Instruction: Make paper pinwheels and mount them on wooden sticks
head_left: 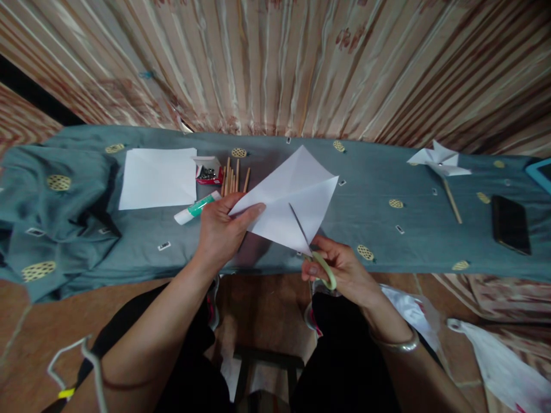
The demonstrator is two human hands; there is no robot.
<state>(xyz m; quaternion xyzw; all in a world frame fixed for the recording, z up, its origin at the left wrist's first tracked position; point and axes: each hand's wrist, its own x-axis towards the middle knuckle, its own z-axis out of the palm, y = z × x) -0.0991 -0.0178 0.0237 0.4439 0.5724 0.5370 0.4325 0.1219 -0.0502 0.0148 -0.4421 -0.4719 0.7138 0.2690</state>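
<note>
A white sheet of paper (288,183) with crease lines is held above the cloth-covered table. My left hand (224,226) pinches its left corner, thumb on top. My right hand (336,267) grips scissors (325,269) with pale green handles. One blade lies over the paper, reaching in from the lower right corner toward the middle; the other blade is hidden beneath. Just beyond my left hand are a green and white glue stick (198,207), several wooden sticks (232,178) and a small red box (209,171) of metal pins or similar small pieces.
A stack of white paper (158,178) lies at the left beside bunched cloth (64,212). On the right are a paper pinwheel on a stick (439,163), a black phone (511,223) and a blue-edged device (540,172). A pleated curtain (275,69) hangs behind the table.
</note>
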